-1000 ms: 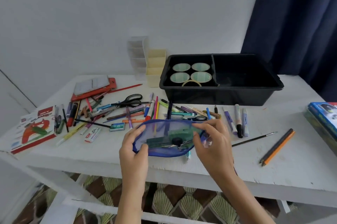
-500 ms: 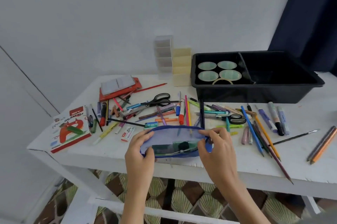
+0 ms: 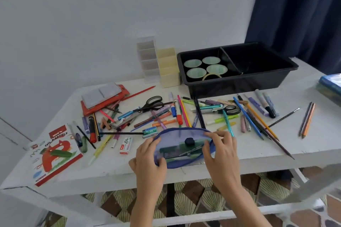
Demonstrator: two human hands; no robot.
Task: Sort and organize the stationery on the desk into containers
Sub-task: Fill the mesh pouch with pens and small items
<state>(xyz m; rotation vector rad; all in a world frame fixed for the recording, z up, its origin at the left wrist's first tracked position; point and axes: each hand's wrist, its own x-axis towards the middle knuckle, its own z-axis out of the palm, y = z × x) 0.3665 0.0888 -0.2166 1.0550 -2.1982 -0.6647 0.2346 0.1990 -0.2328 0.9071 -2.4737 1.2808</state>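
Note:
A see-through blue mesh pouch (image 3: 177, 138) lies at the desk's front edge, with a dark eraser and green-black tools showing through it. My left hand (image 3: 147, 160) grips its left end. My right hand (image 3: 219, 151) pinches its top right edge by the zip. Behind the pouch, pens, pencils and markers (image 3: 184, 114) lie scattered across the white desk (image 3: 313, 141), with two pairs of black scissors (image 3: 153, 104) among them. A black two-part tray (image 3: 258, 77) at the back holds several pale green cups and a tape ring in its left half.
Clear and cream divided organizers (image 3: 166, 66) stand left of the tray. An oil pastels box (image 3: 53, 154) lies at the front left, a red case (image 3: 103, 99) behind it. Two pencils (image 3: 307, 119) and a blue box (image 3: 330, 86) are at the right.
The view has shifted, so the desk appears further right and lower. Both hands stay on the pouch, which now lies flatter on the desk near the front edge.

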